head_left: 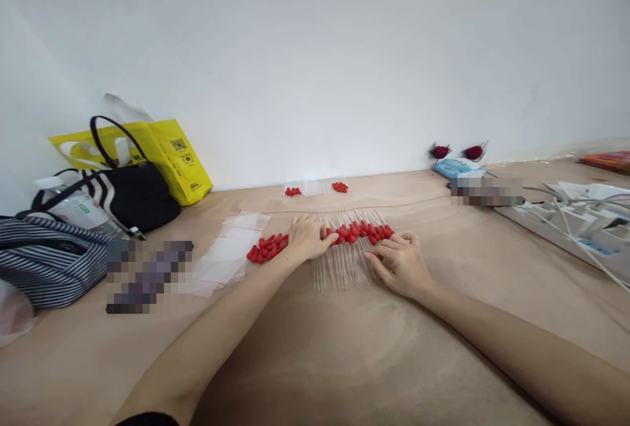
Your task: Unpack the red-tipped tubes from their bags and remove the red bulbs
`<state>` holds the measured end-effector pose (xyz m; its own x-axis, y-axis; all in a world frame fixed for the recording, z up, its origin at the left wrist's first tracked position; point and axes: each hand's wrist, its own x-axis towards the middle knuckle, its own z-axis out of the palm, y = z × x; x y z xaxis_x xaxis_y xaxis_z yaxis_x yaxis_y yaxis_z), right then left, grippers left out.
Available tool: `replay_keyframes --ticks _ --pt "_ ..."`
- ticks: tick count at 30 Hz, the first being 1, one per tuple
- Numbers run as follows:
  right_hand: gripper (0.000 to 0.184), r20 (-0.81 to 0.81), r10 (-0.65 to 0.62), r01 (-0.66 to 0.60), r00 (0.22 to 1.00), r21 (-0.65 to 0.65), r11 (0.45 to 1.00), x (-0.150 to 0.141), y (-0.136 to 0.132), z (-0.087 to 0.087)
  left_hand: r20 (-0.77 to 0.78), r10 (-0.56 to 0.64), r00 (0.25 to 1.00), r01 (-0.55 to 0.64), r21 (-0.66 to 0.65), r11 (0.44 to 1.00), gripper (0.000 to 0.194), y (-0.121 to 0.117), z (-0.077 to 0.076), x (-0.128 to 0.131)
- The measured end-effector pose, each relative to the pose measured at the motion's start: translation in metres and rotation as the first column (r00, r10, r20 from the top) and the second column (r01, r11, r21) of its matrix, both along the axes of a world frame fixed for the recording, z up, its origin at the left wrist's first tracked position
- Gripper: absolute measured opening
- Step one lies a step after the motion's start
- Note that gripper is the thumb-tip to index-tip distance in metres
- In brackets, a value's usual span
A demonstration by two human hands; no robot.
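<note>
Several thin clear tubes with tapered ends (335,272) lie side by side on the wooden table, crossing a row of small red rubber bulbs (361,231). My left hand (306,237) is at the row's left end, fingers curled down and thumb against a red bulb. At the right end is my right hand (399,265), its thumb and index fingertips close together beside the tubes; what is between them is too small to make out. Left of my left hand is a loose pile of red bulbs (267,249). Flat clear plastic zip bags (224,252) lie beyond that pile.
Near the wall is a clear bag (315,188) with red bulbs at both ends. A yellow bag (184,163), a black bag (142,196) and a striped pouch (59,258) stand left. To the right are a power strip (546,229) with cables and a blue packet (457,168).
</note>
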<state>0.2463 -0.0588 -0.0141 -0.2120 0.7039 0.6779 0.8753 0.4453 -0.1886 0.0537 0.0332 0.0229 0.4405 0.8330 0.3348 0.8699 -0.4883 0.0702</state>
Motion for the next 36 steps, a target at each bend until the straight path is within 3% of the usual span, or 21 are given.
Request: replay_keyframes --ticks 4,8,11,16,22,28,33,36 --pt "0.025 -0.001 -0.006 0.006 1.0 -0.003 1.0 0.0 0.001 -0.001 0.04 0.056 0.998 -0.056 -0.004 0.998 0.03 0.001 -0.001 0.0" --pt "0.021 -0.027 0.017 -0.016 1.0 0.024 1.0 0.002 0.002 -0.003 0.116 0.099 0.988 -0.106 0.055 0.993 0.026 -0.011 0.005 -0.02" --pt "0.016 -0.065 0.06 -0.055 0.996 0.082 0.995 0.003 0.003 -0.005 0.165 -0.005 0.986 -0.026 0.186 0.982 0.024 -0.029 0.007 -0.047" --pt "0.037 0.018 0.14 -0.141 0.99 0.197 0.97 -0.009 0.003 0.001 0.093 -0.274 0.957 0.232 0.32 0.919 0.016 -0.058 -0.004 -0.076" --pt "0.029 0.188 0.244 -0.276 0.951 0.164 0.947 -0.033 0.008 0.005 0.025 -0.384 0.923 0.349 0.364 0.863 0.012 -0.064 -0.015 -0.072" --pt "0.013 0.113 0.291 -0.306 0.95 0.149 0.94 -0.042 0.012 -0.003 0.072 -0.391 0.918 0.34 0.368 0.865 0.012 -0.063 -0.017 -0.069" --pt "0.014 0.064 0.315 -0.321 0.947 0.159 0.934 -0.041 0.009 -0.004 0.074 -0.511 0.856 0.476 0.271 0.837 0.021 -0.062 -0.021 -0.061" --pt "0.017 0.058 0.325 -0.33 0.944 0.149 0.932 -0.042 0.008 -0.004 0.098 -0.519 0.849 0.486 0.242 0.84 0.018 -0.061 -0.024 -0.056"
